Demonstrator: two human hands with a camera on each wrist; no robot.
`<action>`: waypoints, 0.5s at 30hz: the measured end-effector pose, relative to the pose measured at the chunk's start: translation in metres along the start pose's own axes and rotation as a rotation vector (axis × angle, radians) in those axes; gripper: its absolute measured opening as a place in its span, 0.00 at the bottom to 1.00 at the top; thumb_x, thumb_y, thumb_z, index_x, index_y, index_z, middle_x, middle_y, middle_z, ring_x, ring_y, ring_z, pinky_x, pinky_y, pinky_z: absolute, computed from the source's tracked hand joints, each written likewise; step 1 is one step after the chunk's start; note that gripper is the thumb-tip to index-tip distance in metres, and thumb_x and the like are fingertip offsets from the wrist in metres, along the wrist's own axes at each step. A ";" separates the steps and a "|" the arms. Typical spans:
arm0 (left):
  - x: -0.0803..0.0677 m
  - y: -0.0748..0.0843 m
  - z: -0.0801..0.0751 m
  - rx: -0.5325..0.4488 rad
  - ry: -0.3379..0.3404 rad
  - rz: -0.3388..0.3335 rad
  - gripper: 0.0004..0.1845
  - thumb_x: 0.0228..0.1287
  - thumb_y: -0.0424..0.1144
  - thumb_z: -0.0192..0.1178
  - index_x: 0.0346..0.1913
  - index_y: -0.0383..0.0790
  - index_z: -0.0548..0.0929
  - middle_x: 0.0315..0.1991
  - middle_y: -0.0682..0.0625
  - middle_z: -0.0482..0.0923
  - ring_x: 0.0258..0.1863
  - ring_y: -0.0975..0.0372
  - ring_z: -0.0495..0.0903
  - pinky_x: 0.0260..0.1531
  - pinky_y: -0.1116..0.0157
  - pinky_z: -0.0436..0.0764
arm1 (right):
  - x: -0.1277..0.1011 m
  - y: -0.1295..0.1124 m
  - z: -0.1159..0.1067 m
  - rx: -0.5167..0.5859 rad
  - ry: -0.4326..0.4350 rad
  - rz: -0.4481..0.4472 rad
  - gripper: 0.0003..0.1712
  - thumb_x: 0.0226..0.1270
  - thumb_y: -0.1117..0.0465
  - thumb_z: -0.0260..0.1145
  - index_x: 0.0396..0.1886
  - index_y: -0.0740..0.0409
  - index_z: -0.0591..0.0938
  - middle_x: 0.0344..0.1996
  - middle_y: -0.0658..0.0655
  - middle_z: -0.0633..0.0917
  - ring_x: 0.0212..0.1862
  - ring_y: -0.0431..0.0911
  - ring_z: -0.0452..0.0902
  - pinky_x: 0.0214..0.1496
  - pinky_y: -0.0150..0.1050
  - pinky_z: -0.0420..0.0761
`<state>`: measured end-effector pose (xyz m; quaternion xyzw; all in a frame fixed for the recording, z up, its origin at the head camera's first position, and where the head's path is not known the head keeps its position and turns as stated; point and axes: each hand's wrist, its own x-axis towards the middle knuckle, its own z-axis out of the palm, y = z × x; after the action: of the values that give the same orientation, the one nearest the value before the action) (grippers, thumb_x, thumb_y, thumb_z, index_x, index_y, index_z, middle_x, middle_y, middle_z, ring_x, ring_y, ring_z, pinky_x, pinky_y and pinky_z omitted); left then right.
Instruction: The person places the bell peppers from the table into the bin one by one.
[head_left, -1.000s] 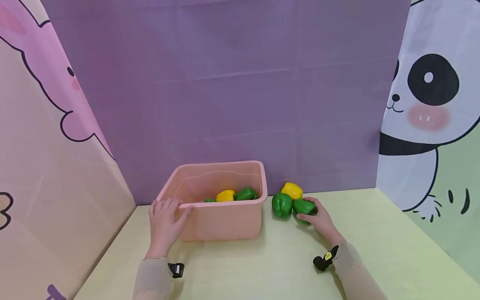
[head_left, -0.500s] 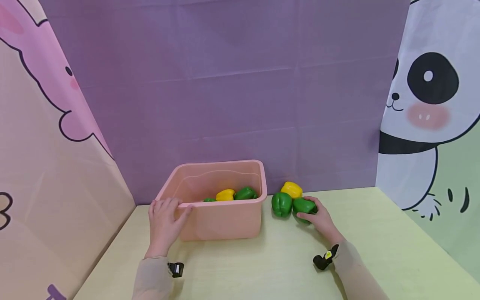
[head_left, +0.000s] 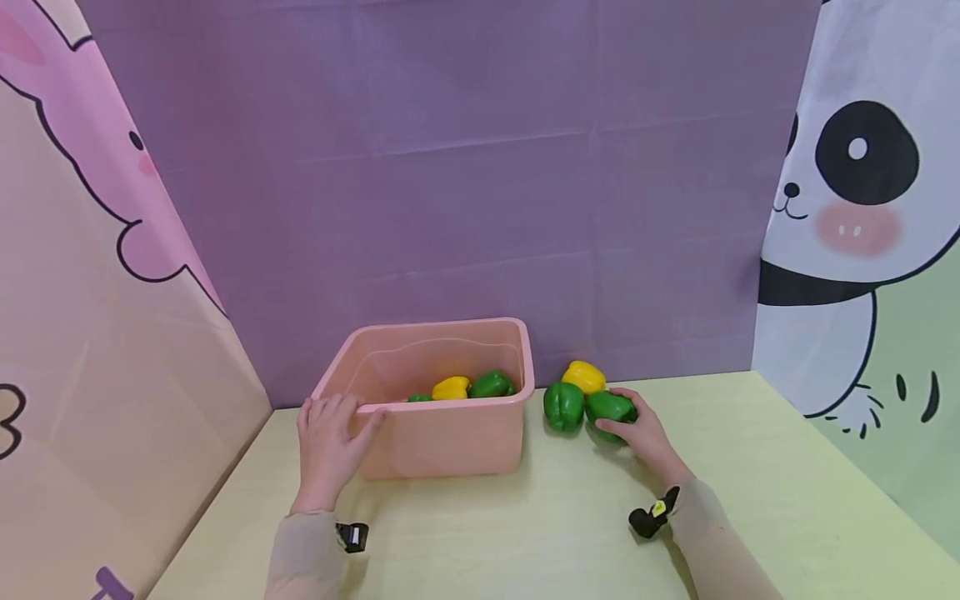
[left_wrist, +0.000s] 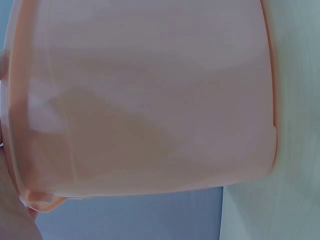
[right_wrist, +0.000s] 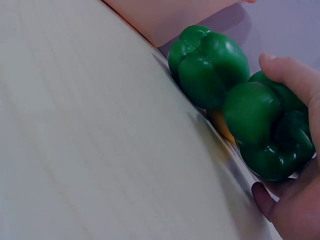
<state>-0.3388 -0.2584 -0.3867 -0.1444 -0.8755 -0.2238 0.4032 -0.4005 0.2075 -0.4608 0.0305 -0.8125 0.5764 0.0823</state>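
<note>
My left hand (head_left: pixel 327 450) grips the near-left rim of a pink plastic bin (head_left: pixel 446 442), fingers over the edge and thumb along the front wall. In the left wrist view the bin's wall (left_wrist: pixel 160 100) fills most of the picture. My right hand (head_left: pixel 648 437) holds a green bell pepper (head_left: pixel 611 407), with thumb and fingers on either side of it; the right wrist view shows that pepper (right_wrist: pixel 252 112) close up. Beside it stands another green bell pepper (head_left: pixel 563 407). Behind both lies a yellow bell pepper (head_left: pixel 585 377), mostly hidden in the right wrist view.
Inside the bin are a yellow bell pepper (head_left: pixel 452 388), a green one (head_left: pixel 492 384) and a sliver of another green one (head_left: pixel 419 398); the front wall hides the rest. A purple backdrop (head_left: pixel 465 167) rises behind the pale table (head_left: pixel 487 542).
The held green bell pepper and my right hand have shifted very slightly right. My left hand stays on the bin's rim, and the other peppers stay put.
</note>
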 end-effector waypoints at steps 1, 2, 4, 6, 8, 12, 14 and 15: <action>0.000 0.000 0.000 0.001 0.000 0.000 0.17 0.62 0.52 0.63 0.38 0.40 0.78 0.38 0.44 0.78 0.48 0.47 0.69 0.64 0.40 0.48 | 0.000 -0.001 0.000 0.002 -0.002 -0.001 0.43 0.57 0.56 0.74 0.69 0.56 0.64 0.65 0.68 0.65 0.61 0.62 0.63 0.63 0.57 0.63; 0.000 0.000 0.000 0.002 0.001 0.000 0.17 0.62 0.52 0.63 0.38 0.40 0.78 0.38 0.44 0.78 0.48 0.47 0.69 0.64 0.41 0.48 | 0.000 -0.001 0.000 0.001 -0.005 -0.001 0.43 0.57 0.55 0.74 0.69 0.56 0.64 0.65 0.68 0.65 0.60 0.62 0.63 0.63 0.57 0.64; -0.001 0.000 0.000 0.003 0.002 -0.002 0.17 0.62 0.52 0.63 0.38 0.39 0.78 0.38 0.44 0.78 0.48 0.47 0.69 0.64 0.40 0.48 | 0.000 -0.002 -0.001 0.000 -0.012 -0.002 0.43 0.57 0.55 0.74 0.69 0.55 0.64 0.65 0.67 0.65 0.60 0.62 0.63 0.63 0.57 0.64; -0.001 0.000 0.000 0.003 0.000 -0.004 0.17 0.62 0.52 0.63 0.38 0.39 0.78 0.39 0.44 0.78 0.48 0.47 0.69 0.64 0.40 0.48 | 0.000 -0.003 -0.001 -0.003 -0.019 -0.003 0.43 0.57 0.54 0.74 0.69 0.55 0.64 0.65 0.67 0.65 0.60 0.61 0.63 0.62 0.57 0.65; -0.001 0.001 0.000 0.002 -0.002 -0.007 0.18 0.62 0.52 0.63 0.38 0.39 0.78 0.39 0.44 0.78 0.48 0.47 0.69 0.64 0.41 0.48 | 0.001 -0.003 -0.001 -0.009 -0.023 -0.004 0.43 0.57 0.53 0.74 0.69 0.55 0.64 0.65 0.67 0.65 0.61 0.61 0.63 0.62 0.57 0.65; 0.000 0.000 0.000 0.007 -0.011 -0.012 0.17 0.62 0.52 0.63 0.38 0.40 0.78 0.39 0.44 0.78 0.48 0.47 0.69 0.64 0.41 0.47 | 0.001 -0.003 -0.002 -0.021 -0.016 -0.006 0.43 0.56 0.53 0.74 0.69 0.55 0.64 0.65 0.68 0.65 0.60 0.62 0.64 0.62 0.58 0.65; 0.000 0.001 -0.001 0.011 -0.015 -0.011 0.17 0.62 0.52 0.63 0.38 0.40 0.78 0.39 0.44 0.78 0.48 0.47 0.69 0.64 0.41 0.48 | 0.002 -0.004 -0.003 -0.022 -0.010 -0.006 0.43 0.56 0.53 0.75 0.69 0.55 0.65 0.65 0.68 0.65 0.60 0.62 0.64 0.62 0.58 0.66; 0.000 0.001 -0.001 0.013 -0.017 -0.010 0.17 0.62 0.52 0.63 0.38 0.40 0.78 0.39 0.44 0.78 0.48 0.47 0.69 0.64 0.41 0.48 | 0.002 -0.004 -0.003 -0.022 -0.006 -0.007 0.43 0.56 0.53 0.75 0.69 0.55 0.65 0.65 0.68 0.66 0.60 0.62 0.64 0.61 0.57 0.66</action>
<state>-0.3373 -0.2581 -0.3857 -0.1394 -0.8810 -0.2188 0.3956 -0.4014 0.2093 -0.4556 0.0341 -0.8190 0.5668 0.0821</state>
